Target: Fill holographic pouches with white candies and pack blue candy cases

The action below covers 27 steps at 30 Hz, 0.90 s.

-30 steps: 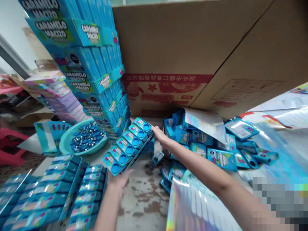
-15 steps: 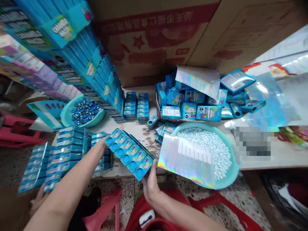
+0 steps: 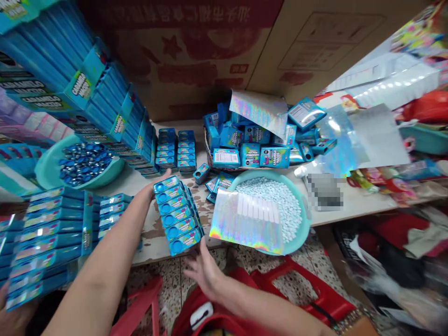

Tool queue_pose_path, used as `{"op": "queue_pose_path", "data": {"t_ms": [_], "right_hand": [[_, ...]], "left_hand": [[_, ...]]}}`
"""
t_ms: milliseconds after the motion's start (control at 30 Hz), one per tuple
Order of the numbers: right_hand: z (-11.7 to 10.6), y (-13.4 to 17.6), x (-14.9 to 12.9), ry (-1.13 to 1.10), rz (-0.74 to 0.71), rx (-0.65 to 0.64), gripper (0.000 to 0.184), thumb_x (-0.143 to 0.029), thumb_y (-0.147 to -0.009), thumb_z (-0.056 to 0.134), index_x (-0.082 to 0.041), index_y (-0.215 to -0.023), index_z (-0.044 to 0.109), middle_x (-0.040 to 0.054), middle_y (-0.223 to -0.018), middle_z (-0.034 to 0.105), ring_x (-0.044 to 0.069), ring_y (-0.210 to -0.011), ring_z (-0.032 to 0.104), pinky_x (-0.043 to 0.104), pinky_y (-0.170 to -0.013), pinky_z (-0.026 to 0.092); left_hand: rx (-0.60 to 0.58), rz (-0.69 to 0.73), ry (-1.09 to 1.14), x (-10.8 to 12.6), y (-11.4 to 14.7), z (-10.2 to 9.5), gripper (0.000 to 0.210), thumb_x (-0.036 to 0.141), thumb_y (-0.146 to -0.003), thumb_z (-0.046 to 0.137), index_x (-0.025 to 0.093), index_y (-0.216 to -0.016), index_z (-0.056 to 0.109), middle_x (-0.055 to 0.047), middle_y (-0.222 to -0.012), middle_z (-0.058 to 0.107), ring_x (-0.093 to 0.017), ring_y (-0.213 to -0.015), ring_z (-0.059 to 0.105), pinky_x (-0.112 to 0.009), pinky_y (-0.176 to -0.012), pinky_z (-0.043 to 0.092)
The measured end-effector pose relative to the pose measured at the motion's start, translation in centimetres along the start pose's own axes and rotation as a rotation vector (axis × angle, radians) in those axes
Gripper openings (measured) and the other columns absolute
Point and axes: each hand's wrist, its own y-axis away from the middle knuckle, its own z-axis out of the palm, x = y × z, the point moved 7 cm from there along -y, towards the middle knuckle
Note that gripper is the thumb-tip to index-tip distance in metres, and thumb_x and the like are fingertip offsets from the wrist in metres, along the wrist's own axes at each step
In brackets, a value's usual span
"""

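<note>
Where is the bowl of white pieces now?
In the head view, the bowl is right of centre, in front of the heaped blue boxes, partly under a shiny sheet.

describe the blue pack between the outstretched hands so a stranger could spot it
From the big brown carton at the back, come down to the worn tabletop. Near its front edge is the blue pack, between the left hand and right hand. Only this pack has a hand at each end.
</note>
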Motion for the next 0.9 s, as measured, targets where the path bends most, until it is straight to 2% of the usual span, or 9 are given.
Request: {"op": "queue_pose_path", "data": {"t_ms": [100, 167, 233, 300, 367, 433, 533, 667, 900], "right_hand": [[-4.0, 3.8, -6.7, 0.441, -0.241, -0.02, 0.055, -0.065, -0.078, 0.055, -0.022, -0.112, 0.063, 0.0114, -0.105, 0.068, 0.025, -0.087, 0.066, 0.044, -0.082, 0.049], [-7.4, 6.0, -14.1, 0.754, -0.692, 0.255, 0.037, -0.052, -0.086, 0.051, -0.024, -0.105, 0.066, 0.0086, -0.103, 0.067, 0.024, -0.096, 0.061, 0.042, -0.09, 0.044], [-9.7, 6.8, -19.6, 1.047, -1.024, 0.558, 0.035, -0.046, -0.089, 0.048, -0.022, -0.109, 0.063, 0.0113, -0.114, 0.062, 0.027, -0.111, 0.051, 0.046, -0.098, 0.036], [-11.0, 4.5, -22.5, 1.329, -1.068, 0.733, 0.036, -0.045, -0.089, 0.049, -0.019, -0.112, 0.061, 0.014, -0.119, 0.058, 0.031, -0.118, 0.045, 0.052, -0.102, 0.028], [-11.6, 1.0, -23.5, 1.555, -0.959, 0.68, 0.031, -0.042, -0.091, 0.047, -0.017, -0.101, 0.064, 0.0138, -0.103, 0.064, 0.03, -0.107, 0.051, 0.051, -0.098, 0.029], [-11.9, -1.5, -23.7, 1.665, -0.862, 0.517, 0.03, -0.037, -0.094, 0.042, -0.017, -0.089, 0.064, 0.0098, -0.087, 0.065, 0.024, -0.09, 0.057, 0.041, -0.088, 0.037], [-12.1, -2.2, -24.5, 1.681, -0.842, 0.315, 0.029, -0.035, -0.096, 0.041, -0.021, -0.086, 0.063, 0.0043, -0.083, 0.065, 0.018, -0.079, 0.058, 0.028, -0.072, 0.04], [-11.9, -1.6, -25.5, 1.729, -0.89, 0.142, 0.025, -0.036, -0.094, 0.045, -0.023, -0.097, 0.067, 0.0047, -0.089, 0.066, 0.019, -0.085, 0.058, 0.029, -0.075, 0.04], [-11.2, -0.8, -20.0, 1.843, -1.099, 0.235, 0.04, -0.029, -0.095, 0.044, -0.022, -0.134, 0.047, 0.0095, -0.137, 0.05, 0.028, -0.128, 0.038, 0.047, -0.104, 0.026]], "left_hand": [[0.214, 0.164, -0.063, 0.9, 5.1, -2.1, 0.039, 0.054, -0.085, 0.043, 0.024, -0.103, 0.061, -0.003, -0.117, 0.065, -0.028, -0.125, 0.047, -0.043, -0.106, 0.036], [0.298, 0.319, -0.031, 2.1, 10.1, -0.4, 0.038, 0.054, -0.086, 0.04, 0.034, -0.114, 0.055, 0.004, -0.13, 0.057, -0.025, -0.137, 0.031, -0.042, -0.114, 0.027], [0.188, 0.517, -0.028, 3.6, 14.4, 5.3, 0.032, 0.046, -0.082, 0.052, 0.032, -0.111, 0.058, 0.004, -0.131, 0.055, -0.027, -0.137, 0.03, -0.042, -0.117, 0.018], [-0.116, 0.672, -0.09, 4.5, 16.4, 13.5, 0.023, 0.032, -0.078, 0.059, 0.026, -0.099, 0.065, -0.002, -0.126, 0.059, -0.029, -0.134, 0.034, -0.043, -0.117, 0.014], [-0.218, 0.728, -0.235, 4.3, 15.9, 19.6, 0.022, 0.017, -0.075, 0.057, 0.024, -0.093, 0.067, -0.006, -0.125, 0.059, -0.03, -0.134, 0.032, -0.046, -0.117, 0.008], [-0.179, 0.713, -0.493, 3.4, 13.8, 22.6, 0.023, 0.01, -0.077, 0.049, 0.021, -0.087, 0.067, -0.011, -0.119, 0.061, -0.031, -0.132, 0.034, -0.05, -0.115, 0.007], [-0.106, 0.641, -0.873, 1.9, 11.4, 23.2, 0.024, 0.013, -0.083, 0.043, 0.018, -0.085, 0.067, -0.015, -0.111, 0.063, -0.033, -0.124, 0.041, -0.052, -0.108, 0.019], [-0.115, 0.521, -1.05, 0.5, 10.9, 22.3, 0.026, 0.022, -0.088, 0.042, 0.019, -0.099, 0.065, -0.013, -0.106, 0.065, -0.026, -0.105, 0.057, -0.038, -0.092, 0.037], [-0.062, 0.439, -1.001, -1.5, 10.2, 22.6, 0.029, 0.024, -0.091, 0.037, 0.018, -0.095, 0.065, -0.011, -0.098, 0.069, -0.023, -0.095, 0.062, -0.031, -0.079, 0.04]]}}
